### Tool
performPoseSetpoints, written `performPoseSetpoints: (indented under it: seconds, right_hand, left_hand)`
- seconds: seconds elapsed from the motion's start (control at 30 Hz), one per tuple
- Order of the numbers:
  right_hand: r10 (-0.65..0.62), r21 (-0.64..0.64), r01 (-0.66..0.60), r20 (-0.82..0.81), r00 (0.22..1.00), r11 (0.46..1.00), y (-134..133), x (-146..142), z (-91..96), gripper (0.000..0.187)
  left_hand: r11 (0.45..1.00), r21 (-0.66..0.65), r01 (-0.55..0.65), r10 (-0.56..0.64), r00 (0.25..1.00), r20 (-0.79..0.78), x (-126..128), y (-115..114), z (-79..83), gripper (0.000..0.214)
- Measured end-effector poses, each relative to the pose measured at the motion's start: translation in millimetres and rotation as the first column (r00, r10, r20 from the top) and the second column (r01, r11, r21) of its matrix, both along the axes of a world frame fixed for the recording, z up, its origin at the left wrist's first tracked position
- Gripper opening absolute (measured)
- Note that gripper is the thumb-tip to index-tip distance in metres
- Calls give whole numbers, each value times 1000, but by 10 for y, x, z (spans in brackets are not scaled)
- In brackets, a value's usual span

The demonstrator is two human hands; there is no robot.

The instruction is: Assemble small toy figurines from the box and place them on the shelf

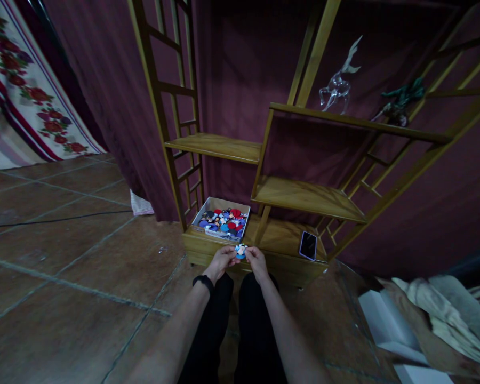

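Between my two hands is a small toy figure [240, 251] with a blue base and white and skin-toned parts. My left hand [223, 260], with a black band on the wrist, pinches its left side. On the other side, the fingers of my right hand [256, 261] grip it too. Just beyond my hands, a shallow cardboard box [247, 217] full of small colourful figures and red, blue and dark pieces rests on the lowest shelf. The figure is held in front of the box, above my knees.
A wooden shelf unit [216, 146] rises ahead with stepped boards. A phone [308, 246] lies on its lowest board at right. Higher up stand a clear glass animal figurine [337, 88] and a green figurine [404, 98]. White boxes [390, 322] and cloth [448, 309] lie at right.
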State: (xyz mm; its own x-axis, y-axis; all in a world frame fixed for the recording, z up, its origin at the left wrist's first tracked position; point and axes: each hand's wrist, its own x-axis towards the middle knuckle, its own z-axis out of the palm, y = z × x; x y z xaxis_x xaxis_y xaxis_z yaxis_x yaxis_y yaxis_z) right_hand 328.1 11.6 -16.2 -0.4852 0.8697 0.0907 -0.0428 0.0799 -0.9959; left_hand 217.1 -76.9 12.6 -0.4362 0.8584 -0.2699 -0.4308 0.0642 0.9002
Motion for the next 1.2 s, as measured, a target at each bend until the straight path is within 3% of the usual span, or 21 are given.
performPoseSetpoints:
  seconds: [0.63,1.2]
  right_hand:
    - [38,-39,-39,-18,999,998,-25,9,85,26]
    - [16,-4,-16,-14,1000,1000,14,-23,-45,24]
  left_hand:
    - [1000,-27,-16,17,999,51,-38,34,-47,9]
    - [999,-47,-24,27,997,75,-28,37,-29,14]
